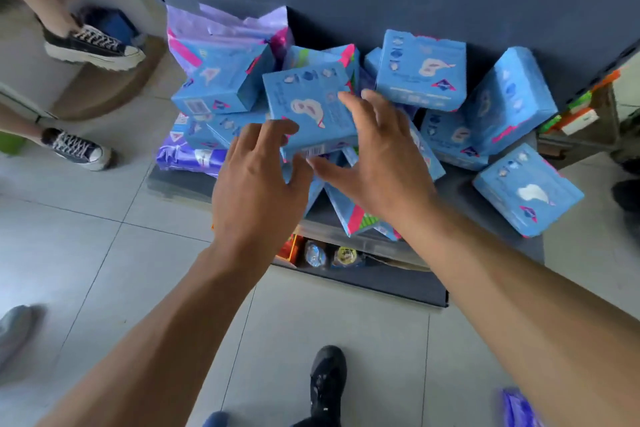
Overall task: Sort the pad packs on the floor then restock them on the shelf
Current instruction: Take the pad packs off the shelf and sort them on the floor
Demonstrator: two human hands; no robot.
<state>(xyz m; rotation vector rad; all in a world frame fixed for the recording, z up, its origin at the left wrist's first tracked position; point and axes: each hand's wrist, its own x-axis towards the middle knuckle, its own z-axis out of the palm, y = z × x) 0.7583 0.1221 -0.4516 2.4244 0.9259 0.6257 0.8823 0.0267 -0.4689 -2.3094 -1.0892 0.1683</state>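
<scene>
Left hand: fingers spread, tips touching the blue pad pack.
Right hand: fingers splayed, over the same pack.
Pack: atop the heap on the grey shelf.

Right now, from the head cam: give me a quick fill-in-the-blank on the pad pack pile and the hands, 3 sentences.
1. Most packs in the pile on the shelf are light ____ in colour.
2. The left hand and right hand both reach for the ____ pack of the pile.
3. At the pile's lower left lies a dark ____ pack.

Missing words: blue; top middle; purple
</scene>
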